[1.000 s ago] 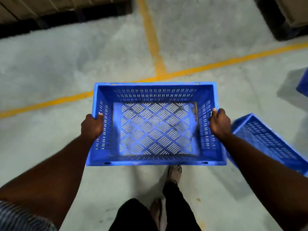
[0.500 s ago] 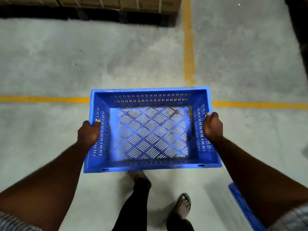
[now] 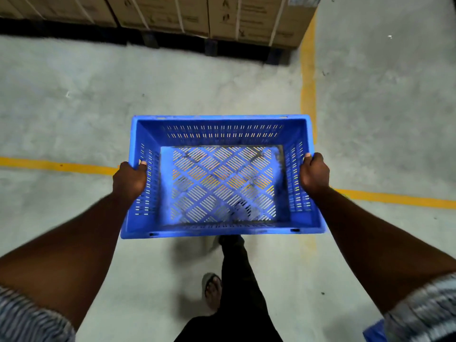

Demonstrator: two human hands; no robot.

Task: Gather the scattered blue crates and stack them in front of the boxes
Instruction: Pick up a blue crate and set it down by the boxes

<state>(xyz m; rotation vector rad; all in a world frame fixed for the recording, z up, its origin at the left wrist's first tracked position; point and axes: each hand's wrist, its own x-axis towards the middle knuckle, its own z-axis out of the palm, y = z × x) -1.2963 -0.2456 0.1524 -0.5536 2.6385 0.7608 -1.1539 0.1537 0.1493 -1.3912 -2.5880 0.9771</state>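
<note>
I carry an empty blue crate [image 3: 222, 134] with slotted walls and a lattice floor, held level in front of me above the concrete. My left hand [image 3: 129, 181] grips its left rim and my right hand [image 3: 313, 174] grips its right rim. A row of cardboard boxes [image 3: 177, 13] on dark pallets runs along the top of the view, ahead of the crate. A sliver of another blue crate [image 3: 373, 333] shows at the bottom right corner.
Yellow floor lines [image 3: 308, 90] cross the grey concrete, one running toward the boxes' right end, one passing under the crate. My legs and a sandalled foot [image 3: 212, 287] are below the crate. Open floor lies between me and the boxes.
The view has turned left and moved forward. The boxes now fill the top of the frame and are closer. The crates on the right have slid almost out of view. My grip is unchanged.
</note>
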